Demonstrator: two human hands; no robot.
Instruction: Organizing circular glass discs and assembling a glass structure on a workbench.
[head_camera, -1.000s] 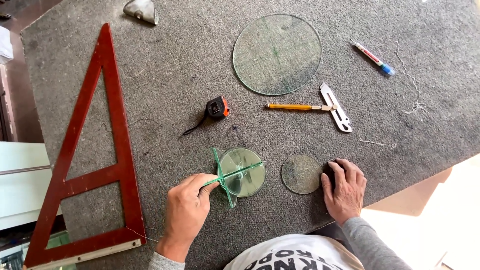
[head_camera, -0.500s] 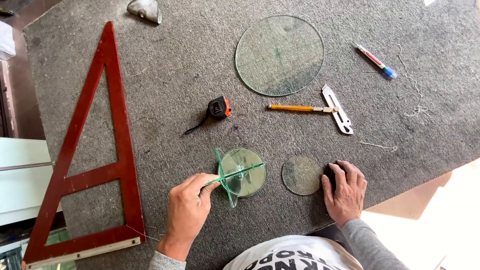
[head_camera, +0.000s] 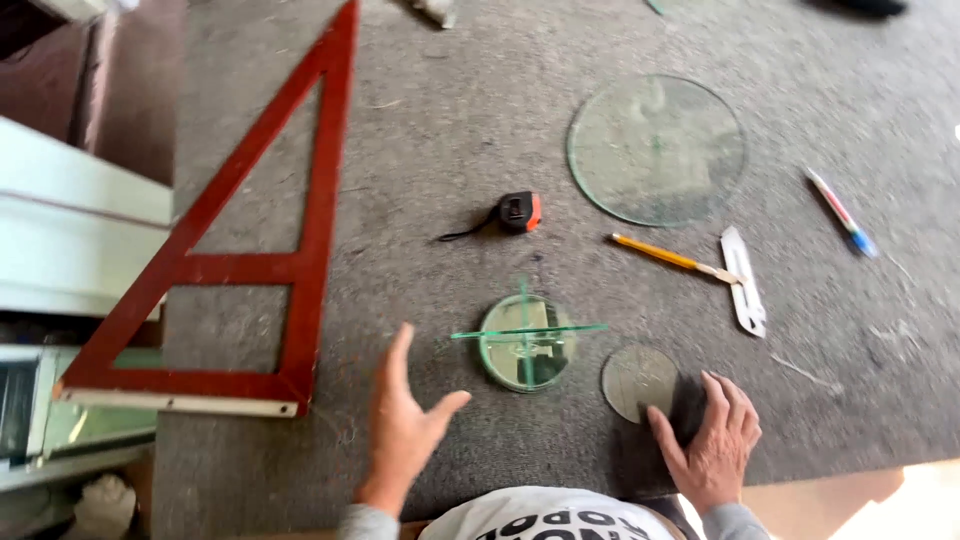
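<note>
While a red wooden triangle frame (head_camera: 250, 250) lies at the far left of the grey felt tabletop (head_camera: 430, 130), the left hand (head_camera: 405, 430) hovers with its fingers (head_camera: 398, 350) spread wide and the thumb out, holding nothing. Just right of that thumb lies a small green-edged glass disc (head_camera: 527, 343) with thin glass strips crossed over it, apart from the hand. Above it sits a black and orange tape measure (head_camera: 519, 211). A smaller glass disc (head_camera: 639, 381) lies further right; the right hand (head_camera: 712, 445) rests flat, fingers (head_camera: 716, 395) loosely open, just beside its edge. Beyond are a large glass disc (head_camera: 656, 148), a yellow-handled cutter (head_camera: 672, 259), a pale flat tool (head_camera: 744, 280) and a blue-tipped pen (head_camera: 842, 213).
</note>
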